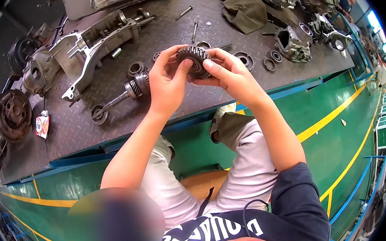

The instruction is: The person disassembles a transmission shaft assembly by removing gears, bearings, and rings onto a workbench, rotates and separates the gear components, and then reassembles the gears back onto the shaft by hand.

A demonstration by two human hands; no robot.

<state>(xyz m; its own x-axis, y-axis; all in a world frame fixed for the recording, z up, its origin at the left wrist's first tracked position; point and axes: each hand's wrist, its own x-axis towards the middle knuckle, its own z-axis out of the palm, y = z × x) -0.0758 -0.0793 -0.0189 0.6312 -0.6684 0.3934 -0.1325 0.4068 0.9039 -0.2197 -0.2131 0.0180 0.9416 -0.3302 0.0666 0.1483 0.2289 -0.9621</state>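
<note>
A dark toothed gear (194, 61) is held up over the front part of the metal table, between both hands. My left hand (169, 76) grips its left side, thumb on the near face. My right hand (228, 73) closes on its right side, with the thumb on the face and fingers around the rim. Left of my left hand lies a gear shaft (123, 93), with a small gear (136, 69) beside it. Beyond the held gear is a bolt (194, 32). A ring (244, 61) lies to the right of my right hand.
An opened housing (85, 56) lies at left, near a rusty drum (13, 114) and a small box (42, 125). Cloth (244, 13) and a metal casing (293, 43) are on the right. The table's blue front edge (183, 120) runs before my knees. A person (348, 3) stands far right.
</note>
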